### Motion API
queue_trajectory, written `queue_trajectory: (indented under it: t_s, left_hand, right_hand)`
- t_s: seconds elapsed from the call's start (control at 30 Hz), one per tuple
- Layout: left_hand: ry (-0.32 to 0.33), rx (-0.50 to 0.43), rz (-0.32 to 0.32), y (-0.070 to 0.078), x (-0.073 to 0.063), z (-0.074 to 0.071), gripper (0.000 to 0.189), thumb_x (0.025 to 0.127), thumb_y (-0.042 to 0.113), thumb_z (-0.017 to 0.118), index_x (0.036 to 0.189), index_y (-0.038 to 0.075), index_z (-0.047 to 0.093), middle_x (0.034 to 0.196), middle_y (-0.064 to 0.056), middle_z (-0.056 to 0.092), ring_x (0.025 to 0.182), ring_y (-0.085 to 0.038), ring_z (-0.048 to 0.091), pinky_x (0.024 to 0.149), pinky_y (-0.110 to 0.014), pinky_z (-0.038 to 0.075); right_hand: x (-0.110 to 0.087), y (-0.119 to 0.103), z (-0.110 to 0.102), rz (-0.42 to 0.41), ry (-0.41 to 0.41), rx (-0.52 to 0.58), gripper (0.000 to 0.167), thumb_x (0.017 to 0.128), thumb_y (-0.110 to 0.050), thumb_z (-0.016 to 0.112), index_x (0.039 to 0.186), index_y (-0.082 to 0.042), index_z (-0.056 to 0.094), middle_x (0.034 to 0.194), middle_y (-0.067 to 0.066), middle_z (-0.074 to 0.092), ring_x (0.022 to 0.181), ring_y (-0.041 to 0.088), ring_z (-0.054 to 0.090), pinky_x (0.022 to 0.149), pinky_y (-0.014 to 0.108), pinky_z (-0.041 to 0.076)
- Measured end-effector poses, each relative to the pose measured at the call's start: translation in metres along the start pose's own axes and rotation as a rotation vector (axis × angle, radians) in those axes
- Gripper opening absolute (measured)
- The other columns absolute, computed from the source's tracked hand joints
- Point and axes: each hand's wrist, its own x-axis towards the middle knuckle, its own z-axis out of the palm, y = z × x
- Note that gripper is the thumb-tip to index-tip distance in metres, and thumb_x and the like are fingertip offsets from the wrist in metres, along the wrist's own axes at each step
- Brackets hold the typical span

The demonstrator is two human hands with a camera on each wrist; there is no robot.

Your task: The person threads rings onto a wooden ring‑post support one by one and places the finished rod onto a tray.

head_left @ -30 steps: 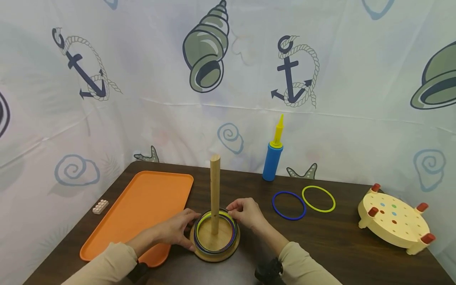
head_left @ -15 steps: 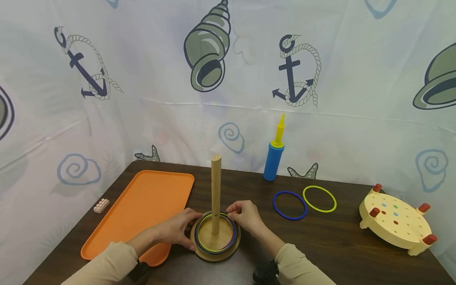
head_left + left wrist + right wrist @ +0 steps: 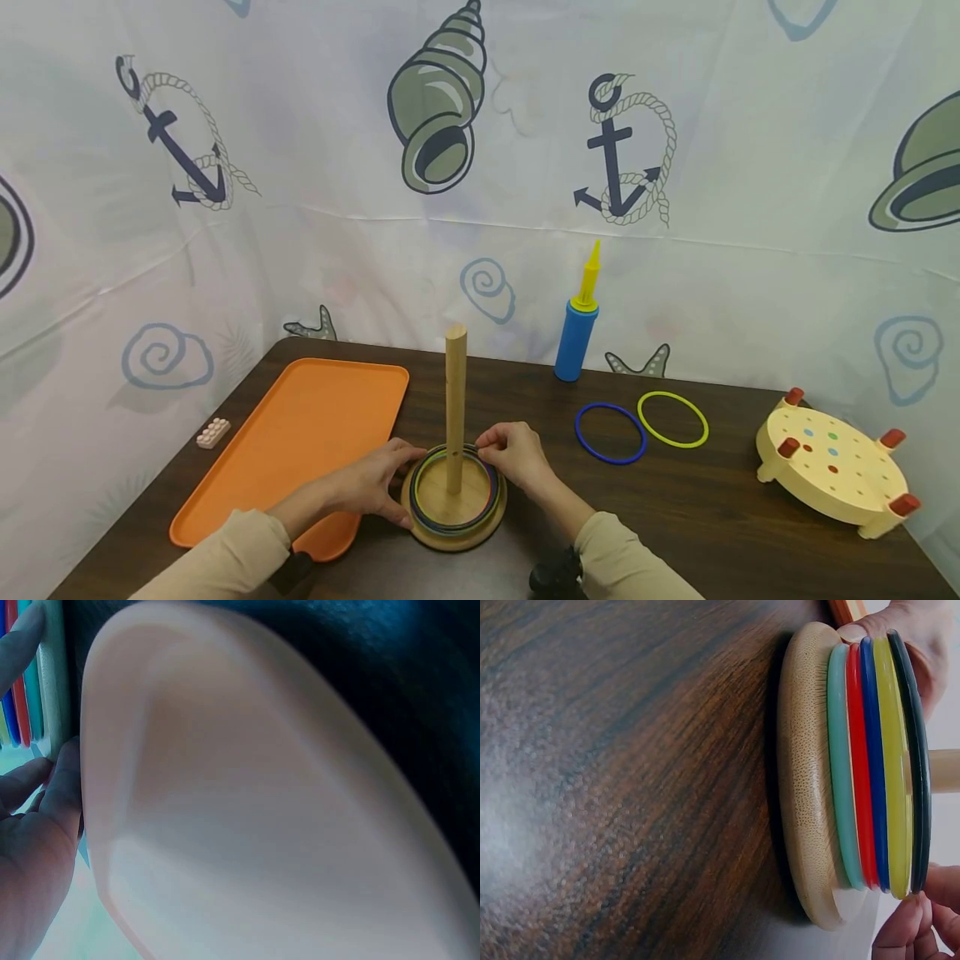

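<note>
A round wooden base with an upright peg stands in front of me. Around the peg lies a stack of rings; in the right wrist view, teal, red, blue, yellow and black follow from base to top. My left hand grips the left side of the base, thumb at the front and fingers toward the back. My right hand pinches the edge of the top black ring at the back right. The black ring lies nearly level on the yellow one.
An orange tray lies left, partly under my left forearm. Beyond it sits a small pale toy brick. On the right are a loose blue ring, a loose yellow ring, a blue hand pump and a cream pegged disc.
The black ring has settled lower onto the stack, covering more of the yellow ring. My right hand has shifted very slightly; the left hand keeps its place.
</note>
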Motion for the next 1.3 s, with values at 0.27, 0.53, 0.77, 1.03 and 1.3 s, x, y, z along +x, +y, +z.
queue_trajectory:
  t_s: [0.27, 0.53, 0.77, 1.03, 1.3]
  left_hand:
    - [0.011, 0.033, -0.003, 0.000, -0.001, 0.000, 0.087, 0.069, 0.024, 0.085, 0.137, -0.005, 0.039, 0.123, -0.012, 0.042, 0.108, -0.027, 0.050, 0.084, -0.031, 0.051]
    - [0.014, 0.046, -0.006, 0.000, -0.001, 0.001, 0.087, 0.068, 0.025, 0.085, 0.136, -0.006, 0.040, 0.124, -0.012, 0.043, 0.107, -0.026, 0.049, 0.083, -0.030, 0.051]
    - [0.009, 0.017, -0.010, 0.001, -0.001, 0.000, 0.086, 0.069, 0.022, 0.085, 0.136, -0.006, 0.039, 0.123, -0.012, 0.042, 0.108, -0.027, 0.048, 0.086, -0.036, 0.051]
    - [0.003, 0.011, -0.017, 0.001, -0.001, 0.001, 0.087, 0.069, 0.022, 0.085, 0.137, -0.007, 0.039, 0.124, -0.013, 0.042, 0.109, -0.027, 0.049, 0.086, -0.037, 0.050]
    - [0.007, 0.017, -0.009, 0.001, -0.001, 0.001, 0.087, 0.068, 0.022, 0.085, 0.137, -0.006, 0.039, 0.123, -0.013, 0.042, 0.108, -0.027, 0.049, 0.085, -0.036, 0.051]
  right_hand:
    - [0.000, 0.000, 0.001, -0.002, 0.009, 0.010, 0.005, 0.079, 0.001, 0.070, 0.084, 0.001, 0.071, 0.071, 0.006, 0.067, 0.058, 0.005, 0.051, 0.051, 0.019, 0.045]
    - [0.002, 0.004, -0.002, -0.005, 0.048, 0.031, 0.005, 0.084, -0.003, 0.067, 0.086, -0.001, 0.071, 0.073, 0.004, 0.064, 0.063, 0.009, 0.052, 0.054, 0.024, 0.049]
    - [0.003, 0.013, -0.013, 0.029, 0.082, 0.073, 0.008, 0.085, -0.004, 0.067, 0.090, 0.001, 0.070, 0.071, 0.001, 0.060, 0.058, 0.011, 0.054, 0.055, 0.030, 0.054]
    - [0.001, 0.031, -0.038, 0.075, 0.177, 0.079, 0.011, 0.085, -0.003, 0.066, 0.093, 0.003, 0.069, 0.074, 0.004, 0.063, 0.064, 0.011, 0.055, 0.058, 0.031, 0.055]
    - [-0.007, 0.059, -0.082, 0.125, 0.337, 0.069, 0.014, 0.084, 0.002, 0.065, 0.095, 0.010, 0.067, 0.079, 0.013, 0.066, 0.067, 0.010, 0.060, 0.059, 0.027, 0.056]
